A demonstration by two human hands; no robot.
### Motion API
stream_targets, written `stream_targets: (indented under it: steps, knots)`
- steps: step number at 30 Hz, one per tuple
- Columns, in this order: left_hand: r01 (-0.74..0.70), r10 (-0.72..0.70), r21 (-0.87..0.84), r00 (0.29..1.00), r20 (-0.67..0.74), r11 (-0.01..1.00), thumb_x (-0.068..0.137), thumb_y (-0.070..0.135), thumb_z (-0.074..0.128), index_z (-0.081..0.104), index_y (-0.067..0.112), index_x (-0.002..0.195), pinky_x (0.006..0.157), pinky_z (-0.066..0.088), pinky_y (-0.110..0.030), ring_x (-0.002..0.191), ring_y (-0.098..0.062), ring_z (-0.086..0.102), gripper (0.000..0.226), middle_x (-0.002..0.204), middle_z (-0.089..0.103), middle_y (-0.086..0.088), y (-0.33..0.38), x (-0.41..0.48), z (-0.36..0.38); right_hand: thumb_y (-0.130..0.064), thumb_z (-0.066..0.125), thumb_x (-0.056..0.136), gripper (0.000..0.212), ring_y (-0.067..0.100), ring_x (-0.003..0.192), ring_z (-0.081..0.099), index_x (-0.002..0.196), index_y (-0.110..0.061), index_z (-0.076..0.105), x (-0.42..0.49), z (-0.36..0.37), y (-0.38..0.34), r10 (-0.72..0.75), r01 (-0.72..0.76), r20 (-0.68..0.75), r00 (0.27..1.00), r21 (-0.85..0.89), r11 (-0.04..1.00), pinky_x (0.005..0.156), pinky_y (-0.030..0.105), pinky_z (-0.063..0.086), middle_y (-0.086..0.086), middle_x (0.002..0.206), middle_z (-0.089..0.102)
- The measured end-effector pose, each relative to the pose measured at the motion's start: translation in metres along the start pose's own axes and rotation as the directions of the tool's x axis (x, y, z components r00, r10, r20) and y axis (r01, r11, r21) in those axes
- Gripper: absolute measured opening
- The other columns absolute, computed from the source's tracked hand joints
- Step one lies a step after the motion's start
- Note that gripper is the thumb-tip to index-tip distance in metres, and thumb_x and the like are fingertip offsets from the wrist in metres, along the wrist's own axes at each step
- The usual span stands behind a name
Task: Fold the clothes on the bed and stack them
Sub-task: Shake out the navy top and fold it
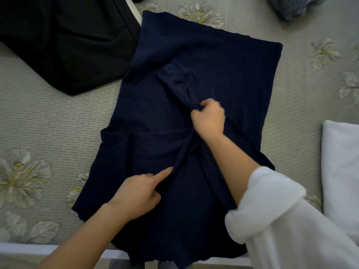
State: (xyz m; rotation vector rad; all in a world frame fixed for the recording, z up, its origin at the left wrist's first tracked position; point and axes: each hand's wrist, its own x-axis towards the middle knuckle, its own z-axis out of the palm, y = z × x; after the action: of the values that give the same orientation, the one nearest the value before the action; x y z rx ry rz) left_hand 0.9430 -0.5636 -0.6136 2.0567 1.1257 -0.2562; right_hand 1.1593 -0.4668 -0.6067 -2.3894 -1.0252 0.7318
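Grey ribbed bedspread [58,117] seen in dim, soft light.
Pale gold-veined flowers [21,177] are scattered across it; a white pillow [342,162] is laid at the right edge, a white border [29,248] at lower left.

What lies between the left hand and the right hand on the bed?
Only the navy garment: a raised fold of it runs from left hand to right hand, head view.
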Motion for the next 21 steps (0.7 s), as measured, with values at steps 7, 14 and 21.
stream_targets:
  steps: [7,14,21]
  knots:
    - [-0.058,0.057,0.018,0.998,0.022,0.998,0.087,0.03,0.045,0.008,0.049,0.147,0.062,0.042,-0.016,0.068,-0.003,0.05,0.073,0.082,0.049,0.016,0.019,0.003,0.009,0.004,0.047,0.067,0.021,0.017,0.071,0.053,0.074,-0.014,0.056,0.001,-0.06,0.068,0.486,-0.482,0.294,0.823,0.814,0.323,0.06,0.027,0.048,0.003,0.081,0.058]
    - [-0.019,-0.005,-0.093,0.969,-0.247,0.996,0.093,0.028,0.054,0.058,0.024,0.129,0.07,0.049,-0.023,0.083,-0.002,0.05,0.037,0.091,0.05,0.015,0.021,0.003,0.008,-0.005,0.061,0.077,0.026,0.018,0.084,0.063,0.102,-0.014,0.062,0.008,-0.071,0.076,0.423,-0.509,0.366,0.829,0.807,0.3,0.064,0.028,0.054,0.002,0.094,0.067]
    - [0.16,-0.171,-0.062,0.909,-0.38,0.985,0.092,0.023,0.054,0.062,0.017,0.121,0.091,0.042,-0.041,0.112,-0.021,0.045,0.032,0.12,0.056,-0.001,0.029,0.065,-0.022,-0.001,0.057,0.08,0.016,0.017,0.08,0.061,0.089,-0.014,0.059,0.014,-0.085,0.096,0.555,-0.411,0.104,0.826,0.784,0.465,0.061,0.029,0.055,0.002,0.089,0.065]
